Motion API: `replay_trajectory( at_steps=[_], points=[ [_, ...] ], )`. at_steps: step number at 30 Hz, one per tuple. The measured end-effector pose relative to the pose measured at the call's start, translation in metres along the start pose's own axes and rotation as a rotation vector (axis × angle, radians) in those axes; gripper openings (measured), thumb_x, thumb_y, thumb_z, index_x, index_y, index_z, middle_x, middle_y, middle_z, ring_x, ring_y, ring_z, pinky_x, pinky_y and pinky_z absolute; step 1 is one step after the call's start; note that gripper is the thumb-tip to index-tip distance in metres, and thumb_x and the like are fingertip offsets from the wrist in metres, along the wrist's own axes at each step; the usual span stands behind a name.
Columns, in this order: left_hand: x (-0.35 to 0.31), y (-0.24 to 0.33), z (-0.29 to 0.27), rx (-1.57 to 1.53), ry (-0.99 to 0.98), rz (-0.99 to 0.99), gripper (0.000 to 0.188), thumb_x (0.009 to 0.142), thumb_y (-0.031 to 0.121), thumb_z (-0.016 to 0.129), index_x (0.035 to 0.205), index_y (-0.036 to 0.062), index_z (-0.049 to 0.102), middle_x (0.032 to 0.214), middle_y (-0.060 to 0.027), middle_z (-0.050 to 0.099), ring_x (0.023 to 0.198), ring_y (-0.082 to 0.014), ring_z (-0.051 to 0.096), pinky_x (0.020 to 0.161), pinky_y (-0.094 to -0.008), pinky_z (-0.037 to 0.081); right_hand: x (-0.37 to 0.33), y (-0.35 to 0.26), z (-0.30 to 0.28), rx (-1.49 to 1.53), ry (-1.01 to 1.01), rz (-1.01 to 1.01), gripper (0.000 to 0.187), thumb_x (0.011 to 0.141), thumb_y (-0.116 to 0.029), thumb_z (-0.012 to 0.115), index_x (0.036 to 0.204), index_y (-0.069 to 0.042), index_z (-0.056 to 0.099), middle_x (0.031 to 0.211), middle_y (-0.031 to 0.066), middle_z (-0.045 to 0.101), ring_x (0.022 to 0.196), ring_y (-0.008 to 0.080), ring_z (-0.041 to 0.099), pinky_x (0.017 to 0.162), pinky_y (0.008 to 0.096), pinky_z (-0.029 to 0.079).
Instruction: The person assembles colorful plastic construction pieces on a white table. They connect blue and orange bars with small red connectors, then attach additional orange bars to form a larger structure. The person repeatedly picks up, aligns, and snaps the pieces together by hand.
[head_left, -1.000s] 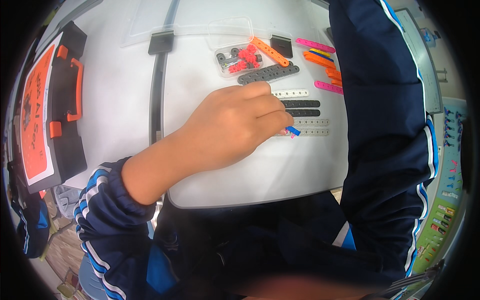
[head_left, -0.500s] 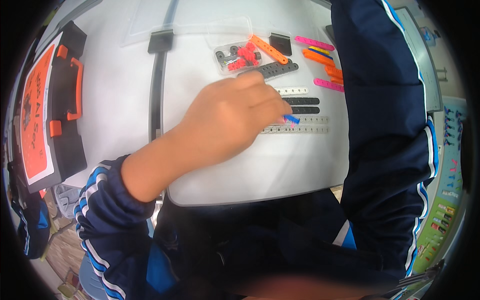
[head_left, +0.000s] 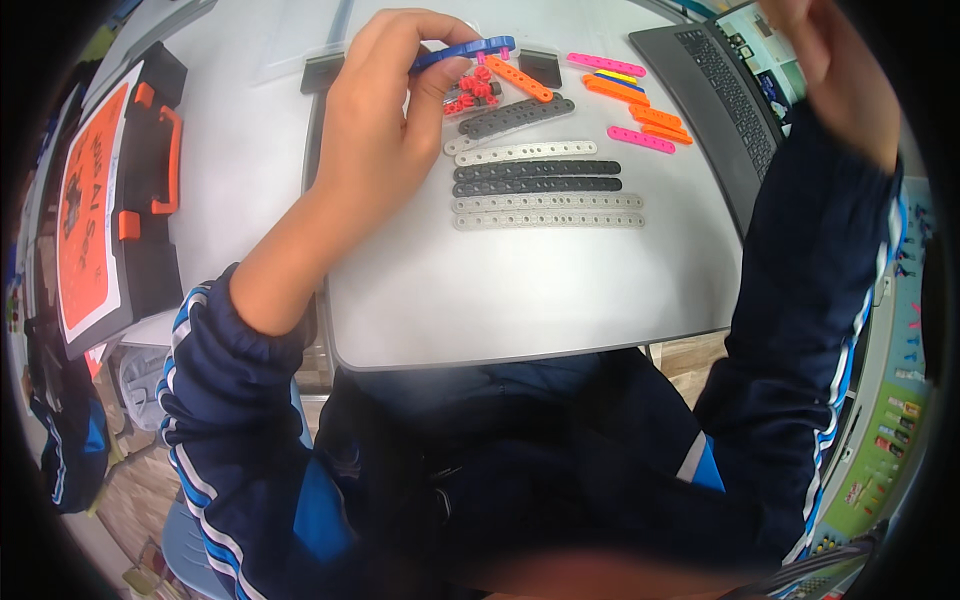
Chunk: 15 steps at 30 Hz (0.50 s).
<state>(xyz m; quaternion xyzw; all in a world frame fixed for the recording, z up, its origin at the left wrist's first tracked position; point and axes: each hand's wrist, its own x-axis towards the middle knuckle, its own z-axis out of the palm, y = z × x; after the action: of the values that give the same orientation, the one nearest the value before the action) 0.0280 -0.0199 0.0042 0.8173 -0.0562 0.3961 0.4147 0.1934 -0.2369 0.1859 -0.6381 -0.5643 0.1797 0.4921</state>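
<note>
Raised over the far left of the table, my left hand (head_left: 385,110) is closed on a blue building beam (head_left: 465,52) with pink pegs sticking out below it. Beneath it sit red connectors (head_left: 478,92) in a clear box, partly hidden by my hand. An orange beam (head_left: 520,80) leans beside the box, close to dark grey beams (head_left: 515,117). My right hand (head_left: 840,80) is lifted near the laptop (head_left: 710,110) at the far right; its fingers run off the upper edge, so what they do cannot be made out.
White, black and pale grey beams (head_left: 548,202) lie in rows mid-table. Pink, yellow, blue and orange beams (head_left: 617,90) lie farther right. A black case with an orange handle (head_left: 172,160) stands at the left. The table's front edge (head_left: 540,352) curves before me.
My left hand has risen away from the beam rows toward the far left, carrying the blue beam. My right arm has swung outward, uncovering the laptop and bringing the right hand into view.
</note>
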Motion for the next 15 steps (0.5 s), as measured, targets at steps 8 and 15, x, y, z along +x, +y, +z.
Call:
replay_trajectory(
  at_steps=[8, 15],
  points=[
    [-0.008, 0.024, -0.001, -0.002, -0.204, 0.271, 0.033, 0.077, -0.011, 0.073, 0.107, 0.0029, 0.074, 0.091, -0.0071, 0.068, 0.085, -0.0185, 0.065, 0.075, -0.0271, 0.054, -0.075, 0.03, 0.122, -0.14, 0.154, 0.37, 0.026, 0.091, -0.011, 0.071, 0.114, -0.001, 0.069, 0.078, 0.001, 0.067, 0.061, 0.0041, 0.057, 0.048, 0.0187, 0.037],
    [0.001, 0.009, -0.006, 0.131, -0.263, 0.188, 0.043, 0.073, 0.007, 0.084, 0.114, 0.0044, 0.072, 0.108, -0.0096, 0.071, 0.098, -0.0257, 0.066, 0.087, -0.0341, 0.052, -0.077, 0.068, 0.116, 0.058, 0.305, 0.371, 0.025, 0.092, -0.011, 0.069, 0.113, 0.002, 0.068, 0.082, 0.0077, 0.072, 0.055, 0.0052, 0.055, 0.048, 0.0183, 0.036]
  ],
)
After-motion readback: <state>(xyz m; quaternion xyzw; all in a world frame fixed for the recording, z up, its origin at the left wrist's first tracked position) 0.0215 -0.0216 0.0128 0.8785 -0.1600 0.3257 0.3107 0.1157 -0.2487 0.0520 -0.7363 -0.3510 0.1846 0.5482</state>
